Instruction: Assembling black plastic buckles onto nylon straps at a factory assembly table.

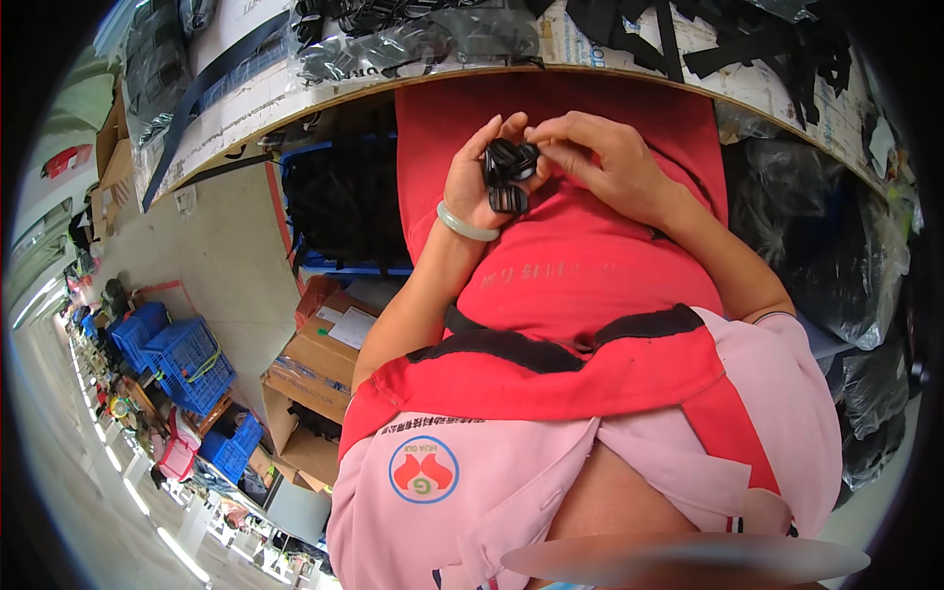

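The black buckles [511, 159] sit in the grip of the left hand [469, 185], bunched against the palm and curled fingers, over the lap and just short of the bench [562, 44]. That grip is narrow and closed round the little cluster. The right hand [619, 169] comes in from the right, thumb and forefinger drawn close together at the cluster's right edge; whether that grip pinches a piece or only brushes one, I can't tell from here. The buckles look like hard, glossy plastic with rounded, overlapping bodies, while the nearest is a squarish frame with bars running left to right. Taken together, the bunch has its long axis roughly far to near, the chunkier pieces at the far end and the barred frame hanging out at the near end; which way each single piece points is lost in the tangle. A smooth, pale bracelet [466, 224] rings the left wrist, and a red cloth apron [610, 261] spreads beneath both hands. Along the far side, the bench has a curved-looking wooden edge, with flat black straps [742, 59] lying loose on the right and a crinkled clear plastic bag [418, 49] nearer the middle.
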`<state>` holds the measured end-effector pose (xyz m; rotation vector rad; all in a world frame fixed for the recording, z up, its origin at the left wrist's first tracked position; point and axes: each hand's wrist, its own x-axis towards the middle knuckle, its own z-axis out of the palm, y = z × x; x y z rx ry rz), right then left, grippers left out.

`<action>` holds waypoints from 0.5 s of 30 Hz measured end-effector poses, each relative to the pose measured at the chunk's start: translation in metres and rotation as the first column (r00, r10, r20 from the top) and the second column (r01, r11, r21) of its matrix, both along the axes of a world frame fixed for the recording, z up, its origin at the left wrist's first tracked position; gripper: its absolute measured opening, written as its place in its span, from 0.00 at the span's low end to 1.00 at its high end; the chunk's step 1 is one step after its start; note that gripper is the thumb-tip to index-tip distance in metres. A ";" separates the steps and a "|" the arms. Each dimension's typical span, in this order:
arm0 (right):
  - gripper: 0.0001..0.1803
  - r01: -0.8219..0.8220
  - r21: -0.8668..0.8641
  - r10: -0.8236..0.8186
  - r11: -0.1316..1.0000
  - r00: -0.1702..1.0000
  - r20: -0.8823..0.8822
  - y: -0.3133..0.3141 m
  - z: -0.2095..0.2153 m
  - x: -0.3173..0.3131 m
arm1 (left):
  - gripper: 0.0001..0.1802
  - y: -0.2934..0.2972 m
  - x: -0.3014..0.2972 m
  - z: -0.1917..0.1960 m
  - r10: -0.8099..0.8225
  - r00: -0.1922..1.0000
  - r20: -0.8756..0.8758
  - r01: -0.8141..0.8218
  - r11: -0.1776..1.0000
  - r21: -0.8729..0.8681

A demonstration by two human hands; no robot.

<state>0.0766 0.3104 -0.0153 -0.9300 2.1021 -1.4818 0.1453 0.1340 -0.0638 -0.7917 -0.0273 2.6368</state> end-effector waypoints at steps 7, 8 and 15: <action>0.12 -0.178 0.209 0.248 0.962 0.891 -0.381 -0.011 -0.011 0.014 | 0.13 0.003 -0.012 -0.009 0.126 0.992 -0.024 -0.126 0.992 -0.004; 0.13 -0.159 0.195 0.226 0.968 0.887 -0.402 -0.011 -0.015 0.014 | 0.13 0.004 -0.013 -0.008 0.125 0.992 -0.023 -0.125 0.992 -0.003; 0.10 -0.132 0.022 0.134 0.991 0.969 -0.205 -0.012 -0.022 0.011 | 0.10 0.003 -0.015 -0.008 0.155 0.987 -0.046 -0.157 0.986 -0.051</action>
